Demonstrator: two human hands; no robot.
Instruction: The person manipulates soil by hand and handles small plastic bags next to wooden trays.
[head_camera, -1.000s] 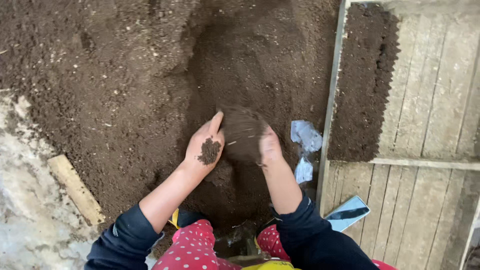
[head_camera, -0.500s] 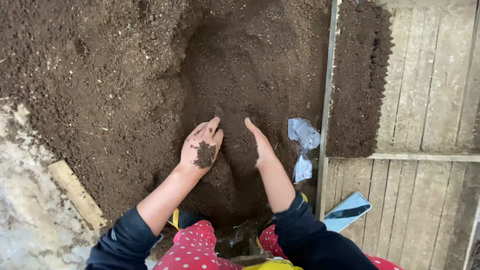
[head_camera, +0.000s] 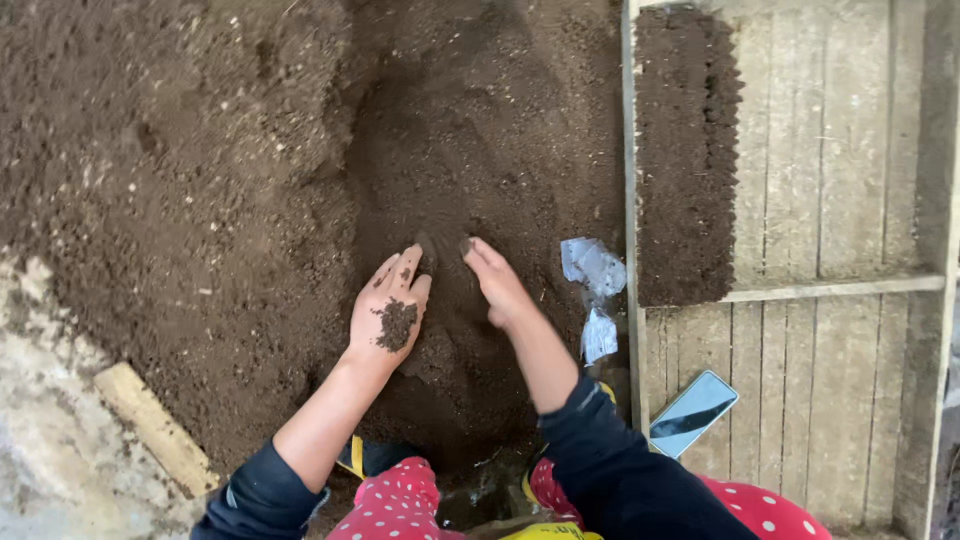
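Observation:
A big heap of dark brown soil (head_camera: 250, 170) fills the left and middle of the view. My left hand (head_camera: 392, 310) rests flat on the soil with its fingers apart and a clump of soil stuck on its back. My right hand (head_camera: 497, 285) lies close beside it, edge-on, fingers pointing up into the soil. Between the two hands is a narrow gap of loose soil. Neither hand holds anything that I can see. Dark sleeves cover both forearms.
A crumpled clear plastic scrap (head_camera: 594, 270) lies right of my right hand. A wooden frame (head_camera: 632, 200) borders a plank floor with a strip of soil (head_camera: 685, 150). A phone (head_camera: 693, 412) lies on the planks. A wood piece (head_camera: 155, 430) lies lower left.
A second ago both hands cupped a mound of soil between them. The mound is gone from my hands and both hands have come down flat onto the heap, close together.

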